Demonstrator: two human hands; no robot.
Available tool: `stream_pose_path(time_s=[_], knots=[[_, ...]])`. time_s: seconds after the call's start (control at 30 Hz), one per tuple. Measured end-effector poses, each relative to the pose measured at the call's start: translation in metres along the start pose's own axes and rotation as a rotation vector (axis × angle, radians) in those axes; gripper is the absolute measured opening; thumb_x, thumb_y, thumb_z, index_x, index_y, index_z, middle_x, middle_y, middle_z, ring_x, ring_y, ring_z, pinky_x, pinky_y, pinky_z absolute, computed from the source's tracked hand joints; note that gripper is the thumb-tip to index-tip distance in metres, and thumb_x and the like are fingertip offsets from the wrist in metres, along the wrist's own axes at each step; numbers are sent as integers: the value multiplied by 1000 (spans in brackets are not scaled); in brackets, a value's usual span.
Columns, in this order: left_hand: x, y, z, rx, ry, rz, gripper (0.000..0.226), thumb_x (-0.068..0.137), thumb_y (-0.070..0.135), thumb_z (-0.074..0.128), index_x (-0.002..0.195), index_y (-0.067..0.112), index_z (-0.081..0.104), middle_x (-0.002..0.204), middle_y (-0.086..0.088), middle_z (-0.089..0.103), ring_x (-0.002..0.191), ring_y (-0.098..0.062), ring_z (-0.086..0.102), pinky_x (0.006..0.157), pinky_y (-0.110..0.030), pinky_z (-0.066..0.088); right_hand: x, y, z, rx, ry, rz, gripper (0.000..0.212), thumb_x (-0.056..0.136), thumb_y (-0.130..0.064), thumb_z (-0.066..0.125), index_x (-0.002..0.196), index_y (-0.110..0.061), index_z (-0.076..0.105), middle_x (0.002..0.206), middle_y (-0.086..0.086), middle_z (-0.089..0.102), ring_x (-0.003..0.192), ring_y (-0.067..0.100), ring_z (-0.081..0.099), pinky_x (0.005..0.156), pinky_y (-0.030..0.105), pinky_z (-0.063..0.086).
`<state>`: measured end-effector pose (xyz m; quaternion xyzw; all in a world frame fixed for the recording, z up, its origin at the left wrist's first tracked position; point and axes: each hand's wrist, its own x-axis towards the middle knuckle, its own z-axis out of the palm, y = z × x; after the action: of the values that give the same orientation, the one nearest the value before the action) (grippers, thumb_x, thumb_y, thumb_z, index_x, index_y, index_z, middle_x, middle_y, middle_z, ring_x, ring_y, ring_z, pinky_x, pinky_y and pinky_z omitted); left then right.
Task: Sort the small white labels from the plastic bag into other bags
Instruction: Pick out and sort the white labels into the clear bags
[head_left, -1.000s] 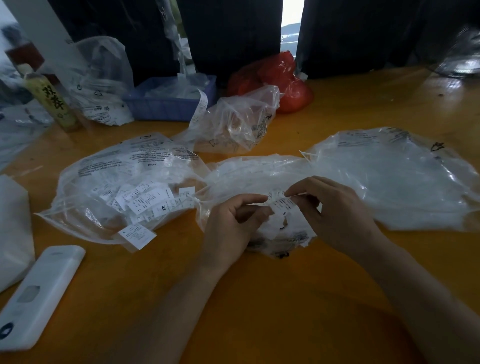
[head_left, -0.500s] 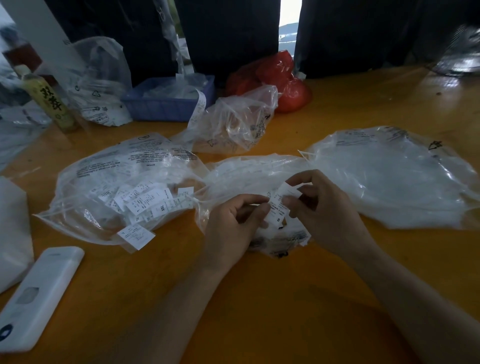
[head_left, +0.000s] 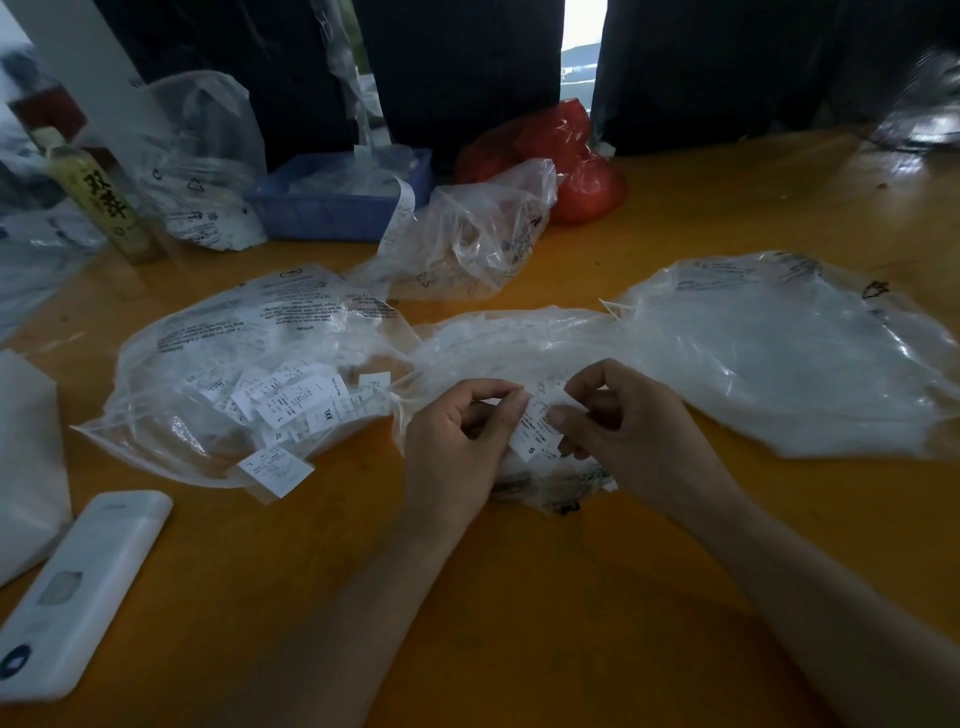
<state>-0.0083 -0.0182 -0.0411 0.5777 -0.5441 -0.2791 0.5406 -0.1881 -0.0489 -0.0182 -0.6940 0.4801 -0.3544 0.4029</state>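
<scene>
**A:** Item in hand?

**B:** One small white label (head_left: 537, 427), printed "S", pinched between both hands. The left hand (head_left: 457, 441) has thumb and forefinger curled on its upper left edge; the right hand (head_left: 631, 431) pinches its right edge, other fingers curled loosely. Long axis runs from upper right down to lower left, tilted, held just above the crumpled middle bag (head_left: 519, 343).

**A:** Which way does it go from here?

**B:** My judgement: that turns on the size mark. The left bag (head_left: 223, 364), holding the loose labels (marks "L", "XL" and "XXL" legible), lies to the left, nearer the left hand. The right bag (head_left: 779, 353) lies flat to the right, nearer the right hand, and looks to hold nothing. Which one takes "S" I cannot tell.

**A:** Counts?

**B:** Hands, two. Label held, one as far as shows; more may be stacked behind. Labels in the left bag, a dozen or so, overlapping, not exactly countable; one label (head_left: 275, 467) lies at its near edge. Clear bags on the near table (head_left: 519, 597), three; a fourth bag (head_left: 478, 234) stands behind. Further back: one blue tray (head_left: 332, 208), one red bag (head_left: 566, 150), one bottle (head_left: 101, 197). Near left: one white device (head_left: 83, 587).
</scene>
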Motion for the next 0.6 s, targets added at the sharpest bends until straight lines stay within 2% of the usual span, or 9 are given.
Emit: stream_pose_path(time_s=[0.13,0.2,0.27,0.33,0.4,0.5,0.6], knots=[[-1,2,-2,-57,-77,-13,19,97,45,69,110,34,75,80,12,77,71,-1,73,60,-15,55,1,1,-1,-49,120,-26,16,92,-31,74,92,-33,58,74,-17,73,67,-1,69,59,11,51],[-2,0,-3,-103,-165,-50,19,97,35,74,116,36,73,80,11,77,78,-6,77,70,-20,61,0,2,-1,-108,201,-71,21,92,-30,74,88,-39,55,71,-15,71,71,-3,69,62,12,53],[-2,-2,-2,-178,-214,-103,27,95,24,79,119,34,72,74,13,70,83,-13,79,76,-24,63,0,1,-2,-146,233,-115,23,92,-28,74,88,-39,54,77,-21,68,75,-4,69,64,10,53],[0,-3,-2,-227,-218,-143,32,92,23,82,120,34,72,82,12,70,86,-19,80,78,-26,62,0,2,-1,-169,239,-151,20,92,-25,75,91,-33,57,82,-21,68,77,-3,69,66,11,55],[1,-4,-3,-245,-199,-159,34,89,27,84,120,36,72,97,3,75,88,-19,80,80,-28,63,0,3,-1,-165,233,-167,19,91,-25,75,92,-31,57,82,-19,70,76,-2,70,68,12,55],[3,-7,-4,-250,-174,-174,31,87,32,85,115,40,74,88,1,76,88,-16,79,78,-27,62,-1,3,-1,-137,200,-151,23,91,-28,75,88,-38,55,79,-17,71,74,-3,70,66,12,54],[5,-6,-3,-311,-149,-226,31,78,39,86,108,40,77,83,2,77,85,-16,78,75,-25,60,-1,4,-2,-83,160,-114,20,91,-32,74,89,-37,55,73,-16,72,71,-3,70,63,11,53]])
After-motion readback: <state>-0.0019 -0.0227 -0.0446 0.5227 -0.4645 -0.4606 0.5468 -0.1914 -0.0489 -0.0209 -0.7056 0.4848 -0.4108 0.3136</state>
